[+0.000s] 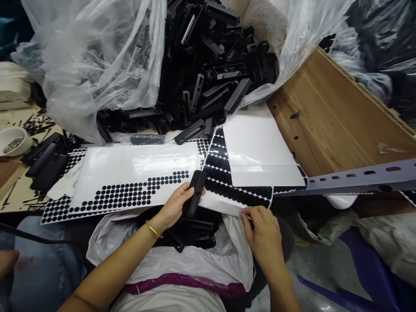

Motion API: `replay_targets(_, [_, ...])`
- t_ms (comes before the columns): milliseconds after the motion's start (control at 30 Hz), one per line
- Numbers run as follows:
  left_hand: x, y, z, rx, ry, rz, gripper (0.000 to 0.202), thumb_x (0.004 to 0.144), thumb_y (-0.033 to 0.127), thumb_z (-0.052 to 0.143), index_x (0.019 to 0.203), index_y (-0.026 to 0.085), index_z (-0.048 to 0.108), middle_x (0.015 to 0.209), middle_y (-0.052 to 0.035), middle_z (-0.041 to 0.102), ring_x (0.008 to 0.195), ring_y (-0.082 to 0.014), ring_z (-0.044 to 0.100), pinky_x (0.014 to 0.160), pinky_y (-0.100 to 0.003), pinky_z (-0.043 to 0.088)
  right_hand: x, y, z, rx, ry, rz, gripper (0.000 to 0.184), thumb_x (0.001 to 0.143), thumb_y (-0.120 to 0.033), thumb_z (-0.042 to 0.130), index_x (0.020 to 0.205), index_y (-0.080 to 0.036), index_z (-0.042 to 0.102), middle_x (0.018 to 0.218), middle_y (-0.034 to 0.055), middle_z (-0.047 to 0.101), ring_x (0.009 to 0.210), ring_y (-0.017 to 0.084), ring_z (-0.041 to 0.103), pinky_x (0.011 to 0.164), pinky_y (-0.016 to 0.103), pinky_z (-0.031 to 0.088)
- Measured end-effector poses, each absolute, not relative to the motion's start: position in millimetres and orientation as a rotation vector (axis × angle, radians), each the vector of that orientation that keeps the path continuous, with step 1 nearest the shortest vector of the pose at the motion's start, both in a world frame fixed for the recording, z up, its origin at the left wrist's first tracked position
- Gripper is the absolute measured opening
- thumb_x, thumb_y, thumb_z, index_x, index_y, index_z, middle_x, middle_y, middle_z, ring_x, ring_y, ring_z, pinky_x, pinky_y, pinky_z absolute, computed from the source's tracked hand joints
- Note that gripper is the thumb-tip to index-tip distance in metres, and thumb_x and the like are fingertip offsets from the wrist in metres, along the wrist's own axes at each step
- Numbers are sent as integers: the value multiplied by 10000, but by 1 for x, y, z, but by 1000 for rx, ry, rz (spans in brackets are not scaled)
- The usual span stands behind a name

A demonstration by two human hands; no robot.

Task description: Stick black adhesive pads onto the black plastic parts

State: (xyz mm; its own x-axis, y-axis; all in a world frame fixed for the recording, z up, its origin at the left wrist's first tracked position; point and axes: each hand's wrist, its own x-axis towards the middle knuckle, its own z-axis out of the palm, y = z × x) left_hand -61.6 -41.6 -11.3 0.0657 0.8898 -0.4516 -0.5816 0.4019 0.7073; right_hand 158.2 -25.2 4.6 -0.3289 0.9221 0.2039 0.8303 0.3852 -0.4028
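A: What does each hand hold?

B: The left hand (177, 204) grips a long black plastic piece with a textured face (196, 190), thumb on one side, fingertips on the other. The right hand (263, 229) appears to pinch the front edge of a white sheet with rows of black round stickers (227, 193); whether a loose sticker is also between its fingertips cannot be told.

A: Where does the piece lie in the layout?

B: Near the front edge of the bench (24, 186), between that sheet and a glossy white sheet partly filled with black dots (130, 162). Behind, toward the back edge, similar pieces form a black plastic heap (211, 65); below the front edge, others lie in a white sack with a purple band (195, 264).

A: What could go wrong?

B: A hard pull at its edge could crease or drag the stickered sheet. A loosened left grip could drop the piece into the sack. A knock could send pieces from the sloping heap onto the sheets.
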Motion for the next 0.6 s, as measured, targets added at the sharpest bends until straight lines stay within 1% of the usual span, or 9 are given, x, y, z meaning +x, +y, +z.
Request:
replay_targets(67, [-63,-41,-10,336,954,1162,232,806,325,598,971,162,581,1104,-103,646,1045,-212,591,890,-345,453,140,-27,10,-1448,-2162,659,159,855,-286,460,717,-222,506,689,24,537,652,174,494,620,308,394])
replay_targets(167, [-67,-43,-6,291,902,1148,239,807,292,593,1023,195,558,1184,-93,605,1045,-226,601,872,-377,476,112,-26,18,-1418,-1866,1169,164,843,-333,473,726,-219,490,628,-16,494,556,131,457,534,256,386])
replay_targets(233, [-69,-46,-3,302,877,1125,269,803,281,599,1059,222,545,1224,-77,579,1020,-221,613,832,-359,495,96,-23,21,-1365,-1687,1418,181,828,-361,485,725,-212,483,611,-27,481,536,116,447,506,238,374])
replay_targets(300, [-72,-49,-1,333,878,1099,298,799,293,606,1084,236,543,1222,-68,577,984,-203,621,781,-315,503,83,-19,22,-1303,-1580,1599,198,812,-376,501,714,-206,473,600,-34,473,513,102,426,479,223,355])
replay_targets(367, [-73,-51,0,355,891,1085,319,796,314,611,1099,237,549,1180,-64,599,940,-179,621,736,-270,498,75,-16,23,-1265,-1536,1713,206,801,-374,514,696,-205,460,582,-43,457,486,88,395,452,210,333])
replay_targets(433, [-74,-53,1,360,906,1080,340,790,322,619,1113,236,557,1104,-54,628,876,-150,616,707,-239,485,70,-14,22,-1255,-1529,1751,206,792,-363,524,682,-204,452,576,-47,451,481,83,383,443,205,329])
replay_targets(533, [-74,-54,1,353,916,1066,390,772,333,638,1144,245,561,972,-32,653,780,-124,605,694,-229,467,65,-15,22,-1271,-1548,1738,201,783,-354,531,672,-204,455,572,-48,445,485,85,389,444,203,345])
replay_targets(600, [-74,-54,1,348,921,1051,417,761,345,648,1158,251,562,929,-25,654,759,-125,601,696,-238,459,63,-15,22,-1285,-1550,1728,205,780,-361,531,669,-205,457,566,-51,435,488,87,396,442,202,361])
